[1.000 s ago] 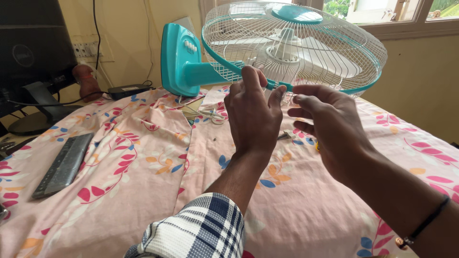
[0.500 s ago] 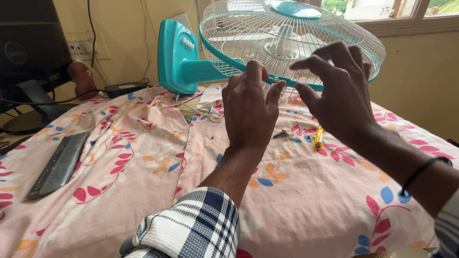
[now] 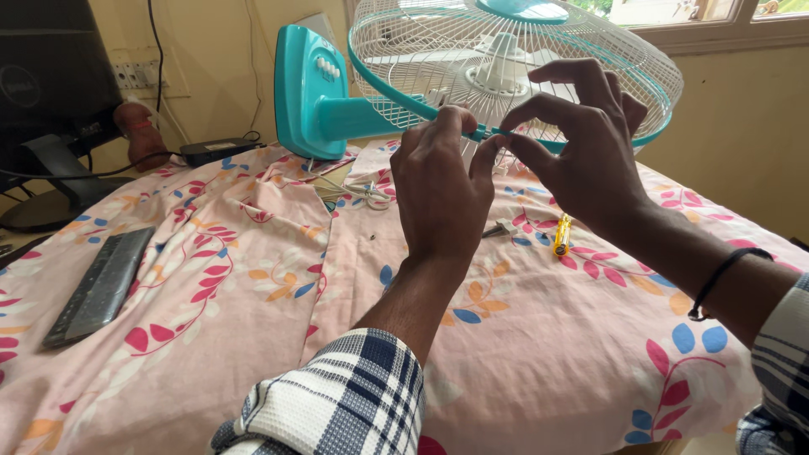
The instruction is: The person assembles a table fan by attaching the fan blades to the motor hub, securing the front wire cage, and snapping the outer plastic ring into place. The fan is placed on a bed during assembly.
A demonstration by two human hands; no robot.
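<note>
Keyboard (image 3: 99,286), monitor (image 3: 46,80), yellow tool (image 3: 561,235) on floral cloth (image 3: 253,303).

A table fan (image 3: 506,76) lies tipped over at the far edge of the cloth-covered table (image 3: 253,337), its base (image 3: 308,93) to the left and its wire guard (image 3: 539,50) to the right. The left hand (image 3: 442,194) and right hand (image 3: 581,152) meet at the guard's near rim. Under the hands, on the cloth, lie a small screwdriver (image 3: 561,236) and, just left of it, a plug (image 3: 499,227). A keyboard (image 3: 101,286) lies near the left edge, with a monitor (image 3: 50,101) behind it at the far left corner and a power adapter (image 3: 221,150) just left of the fan's base.
</note>
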